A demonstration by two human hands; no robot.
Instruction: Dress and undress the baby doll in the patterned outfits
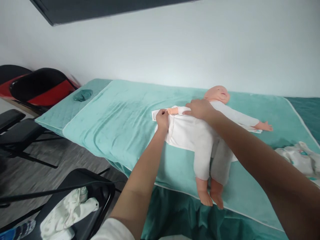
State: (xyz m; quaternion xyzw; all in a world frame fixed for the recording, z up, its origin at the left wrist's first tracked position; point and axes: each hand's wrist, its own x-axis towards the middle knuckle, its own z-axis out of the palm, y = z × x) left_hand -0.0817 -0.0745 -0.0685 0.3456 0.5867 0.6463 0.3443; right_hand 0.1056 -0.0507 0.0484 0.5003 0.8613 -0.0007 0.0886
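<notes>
Pinching the sleeve (155,115) end shut, the left hand (162,120) sits at nine o'clock from the doll (193,133) on the teal towel (120,113). The right hand (200,108), nearer its head, clasps the upper arm (180,110), whose long axis runs nine-to-three between both hands.

white bodysuit (190,133), teal blanket (120,120), red-black chairs (42,88)

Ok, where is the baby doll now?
Centre-right of the head view, the baby doll lies face-up on the teal towel, feet at its near edge, left hand pinching its white garment, right hand on its shoulder.
</notes>
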